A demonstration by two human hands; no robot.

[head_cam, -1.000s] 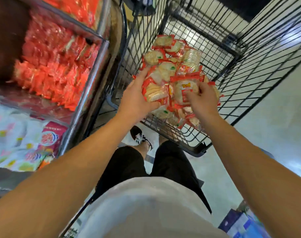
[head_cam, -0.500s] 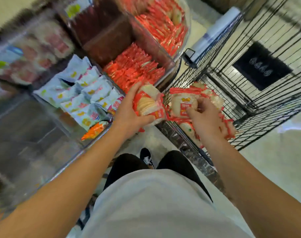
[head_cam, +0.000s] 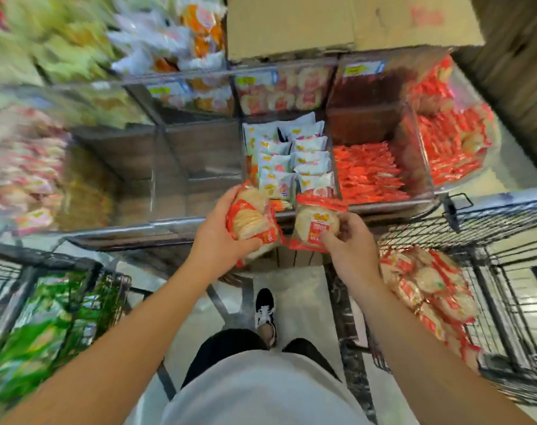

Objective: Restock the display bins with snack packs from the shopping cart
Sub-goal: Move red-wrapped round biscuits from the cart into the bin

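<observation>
Presently left hand gripped a snack pack, right hand pinched another pack, both at the display bins' front rim; shopping cart stood right. Advisable: identify the matching bin, lay packs flat.

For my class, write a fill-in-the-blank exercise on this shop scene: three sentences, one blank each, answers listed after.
1. Each hand grips a pack of round ____ in red wrapping: left hand, right hand.
2. The wire cart holding more such packs stands on the person's ____ side.
3. The bin beyond the right hand's pack holds ____ packets.

Answers: crackers; right; red
</observation>
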